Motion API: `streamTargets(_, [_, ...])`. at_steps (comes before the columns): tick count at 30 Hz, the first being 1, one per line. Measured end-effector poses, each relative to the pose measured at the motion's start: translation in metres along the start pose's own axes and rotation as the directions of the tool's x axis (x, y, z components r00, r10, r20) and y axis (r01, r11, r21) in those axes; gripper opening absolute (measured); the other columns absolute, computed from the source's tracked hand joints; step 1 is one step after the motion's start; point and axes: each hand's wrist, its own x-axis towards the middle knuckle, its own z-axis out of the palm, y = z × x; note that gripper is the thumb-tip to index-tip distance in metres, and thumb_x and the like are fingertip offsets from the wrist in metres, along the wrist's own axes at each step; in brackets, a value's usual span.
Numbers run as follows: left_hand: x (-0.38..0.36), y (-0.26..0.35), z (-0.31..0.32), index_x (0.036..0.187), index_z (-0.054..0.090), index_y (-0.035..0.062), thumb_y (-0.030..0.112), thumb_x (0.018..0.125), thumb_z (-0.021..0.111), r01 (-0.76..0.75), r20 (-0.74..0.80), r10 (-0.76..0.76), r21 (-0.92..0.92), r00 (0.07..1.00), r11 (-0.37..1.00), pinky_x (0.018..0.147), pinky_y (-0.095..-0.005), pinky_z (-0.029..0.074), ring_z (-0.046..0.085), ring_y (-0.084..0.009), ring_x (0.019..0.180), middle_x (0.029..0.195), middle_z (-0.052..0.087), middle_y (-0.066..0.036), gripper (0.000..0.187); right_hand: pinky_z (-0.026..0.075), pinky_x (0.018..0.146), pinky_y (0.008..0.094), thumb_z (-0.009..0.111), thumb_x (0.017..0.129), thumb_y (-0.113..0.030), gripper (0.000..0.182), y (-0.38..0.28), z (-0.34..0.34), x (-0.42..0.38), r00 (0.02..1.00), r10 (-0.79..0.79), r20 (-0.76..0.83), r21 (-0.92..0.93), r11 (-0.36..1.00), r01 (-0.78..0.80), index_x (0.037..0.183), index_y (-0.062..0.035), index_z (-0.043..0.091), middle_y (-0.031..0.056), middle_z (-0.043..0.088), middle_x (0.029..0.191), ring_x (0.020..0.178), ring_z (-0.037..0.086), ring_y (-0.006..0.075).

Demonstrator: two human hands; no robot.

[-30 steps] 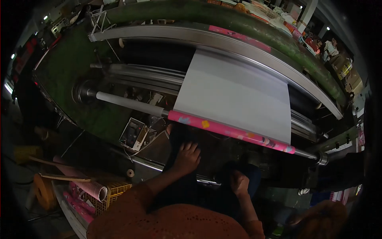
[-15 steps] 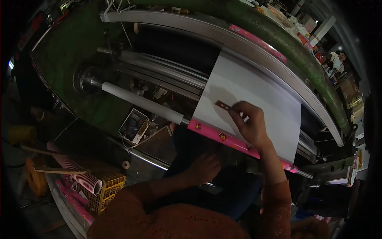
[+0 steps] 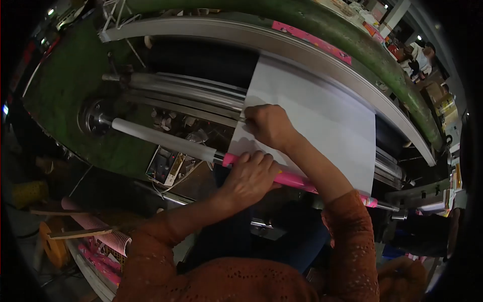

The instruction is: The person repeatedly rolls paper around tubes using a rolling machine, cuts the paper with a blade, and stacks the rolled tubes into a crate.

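Note:
My left hand [image 3: 251,177] lies over the left end of the pink printed roll [image 3: 297,181], its fingers bent around it. A white sheet [image 3: 322,116] runs from this roll up under the metal crossbar. My right hand [image 3: 270,126] is closed at the sheet's left edge, a little above my left hand. The small brown flat strip with holes that it held a moment ago is almost wholly hidden by the fingers. A bare white tube [image 3: 163,140] sits on the same shaft, left of the roll.
A metal crossbar [image 3: 201,29] spans the machine at the back, with a green roller [image 3: 397,83] beyond. Below the white tube stands an open box of small items [image 3: 165,163]. A pink striped tube [image 3: 108,236] lies at lower left. Another person [image 3: 420,58] is far right.
My right hand has moved left to the sheet's edge, turning so the strip is hidden. My left hand has risen from my lap onto the pink roll. The view has shifted slightly.

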Motion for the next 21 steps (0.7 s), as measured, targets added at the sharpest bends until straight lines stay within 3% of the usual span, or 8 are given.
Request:
streamTargets(3, [0.006, -0.002, -0.012, 0.091, 0.058, 0.0074, 0.037, 0.073, 0.073, -0.062, -0.037, 0.062, -0.012, 0.997, 0.998, 0.075, -0.038, 0.04, 0.053, -0.026, 0.09, 0.091, 0.055, -0.007, 0.038, 0.054, 0.068, 0.0409, 0.065, 0.072, -0.012, 0.008, -0.008, -0.003, 0.022, 0.977, -0.08, 0.196, -0.251, 0.959, 0.129, 0.076, -0.0083, 0.07, 0.0122, 0.068, 0.079, 0.078, 0.068, 0.0302])
streamTargets(8, [0.01, 0.001, -0.006, 0.093, 0.057, 0.0078, 0.034, 0.069, 0.077, -0.038, -0.004, 0.039, 0.049, 0.999, 0.998, 0.075, -0.0402, 0.042, 0.054, -0.0277, 0.089, 0.092, 0.056, -0.008, 0.04, 0.055, 0.067, 0.0405, 0.062, 0.074, -0.013, 0.009, 0.029, -0.021, -0.03, 0.993, -0.086, 0.084, -0.242, 0.965, 0.104, 0.074, -0.0096, 0.07, 0.011, 0.068, 0.077, 0.076, 0.068, 0.0295])
streamTargets(10, [0.01, 0.002, -0.004, 0.093, 0.057, 0.0074, 0.033, 0.066, 0.079, -0.054, 0.017, 0.053, 0.052, 0.998, 0.997, 0.075, -0.0407, 0.042, 0.054, -0.0285, 0.089, 0.093, 0.056, -0.009, 0.043, 0.052, 0.063, 0.0447, 0.06, 0.075, -0.012, 0.009, 0.059, -0.046, -0.082, 0.989, -0.074, 0.124, -0.172, 0.981, 0.095, 0.07, -0.0059, 0.064, 0.0161, 0.065, 0.073, 0.072, 0.065, 0.0351])
streamTargets(15, [0.009, 0.002, -0.003, 0.094, 0.053, 0.0068, 0.025, 0.059, 0.082, -0.044, 0.027, 0.039, 0.195, 0.999, 0.98, 0.074, -0.0429, 0.042, 0.054, -0.0306, 0.087, 0.091, 0.054, -0.01, 0.049, 0.051, 0.065, 0.0445, 0.057, 0.079, -0.019, 0.012, 0.172, -0.123, -0.259, 0.948, 0.182, 0.262, -0.309, 0.946, -0.097, 0.08, -0.0084, 0.062, 0.0122, 0.062, 0.075, 0.075, 0.064, 0.0336])
streamTargets(17, [0.006, -0.004, 0.002, 0.094, 0.052, 0.0066, 0.022, 0.06, 0.082, -0.059, 0.032, 0.053, 0.233, 0.998, 0.971, 0.074, -0.0435, 0.042, 0.054, -0.0311, 0.087, 0.09, 0.054, -0.011, 0.047, 0.053, 0.067, 0.0424, 0.059, 0.077, -0.011, 0.007, 0.184, -0.175, -0.306, 0.814, 0.44, 0.38, -0.613, 0.778, -0.134, 0.074, -0.0116, 0.066, 0.009, 0.066, 0.076, 0.078, 0.067, 0.0283])
streamTargets(18, [0.005, -0.005, 0.004, 0.094, 0.051, 0.0064, 0.019, 0.061, 0.081, -0.058, 0.025, 0.054, 0.268, 0.998, 0.962, 0.074, -0.044, 0.042, 0.054, -0.0317, 0.087, 0.089, 0.053, -0.011, 0.046, 0.052, 0.065, 0.0418, 0.06, 0.078, -0.01, 0.005, 0.2, -0.191, -0.33, 0.825, 0.467, 0.319, -0.693, 0.708, -0.134, 0.076, -0.0108, 0.065, 0.01, 0.065, 0.078, 0.077, 0.066, 0.0291])
streamTargets(19, [0.005, -0.006, 0.005, 0.094, 0.051, 0.0064, 0.019, 0.061, 0.081, -0.075, 0.019, 0.073, 0.271, 0.997, 0.96, 0.074, -0.044, 0.042, 0.054, -0.0317, 0.087, 0.089, 0.053, -0.011, 0.046, 0.051, 0.064, 0.0419, 0.061, 0.078, -0.01, 0.004, 0.197, -0.202, -0.338, 0.926, 0.364, 0.097, -0.622, 0.749, -0.229, 0.076, -0.0088, 0.063, 0.0106, 0.065, 0.079, 0.078, 0.066, 0.0296])
streamTargets(21, [0.006, -0.001, 0.006, 0.095, 0.051, 0.0059, 0.014, 0.064, 0.078, -0.06, 0.023, 0.056, 0.212, 0.998, 0.975, 0.073, -0.0452, 0.042, 0.054, -0.0326, 0.086, 0.09, 0.053, -0.011, 0.041, 0.049, 0.063, 0.0399, 0.064, 0.078, -0.006, 0.007, 0.157, -0.225, -0.338, 0.918, 0.24, -0.316, -0.33, 0.879, -0.344, 0.078, -0.0028, 0.058, 0.0119, 0.064, 0.081, 0.078, 0.064, 0.0312])
